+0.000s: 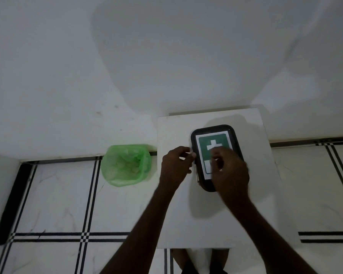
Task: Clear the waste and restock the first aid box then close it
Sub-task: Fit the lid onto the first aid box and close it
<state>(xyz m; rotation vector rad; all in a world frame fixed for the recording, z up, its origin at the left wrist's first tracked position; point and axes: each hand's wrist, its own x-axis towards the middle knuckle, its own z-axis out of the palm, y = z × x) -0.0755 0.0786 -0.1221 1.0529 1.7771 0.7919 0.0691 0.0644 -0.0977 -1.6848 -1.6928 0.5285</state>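
Note:
The first aid box (206, 135) is a dark oblong container with its lid on, bearing a green label with a white cross. It lies on a small white table (172, 214). My left hand (175, 167) grips the box's left edge, fingers curled at the lid's rim. My right hand (229, 171) rests on top of the lid, fingers bent and pressing down, covering the lower right of the label. The box's contents are hidden.
A bin lined with a green bag (126, 165) holding crumpled waste stands on the tiled floor left of the table, against the white wall. My feet show below the table's near edge.

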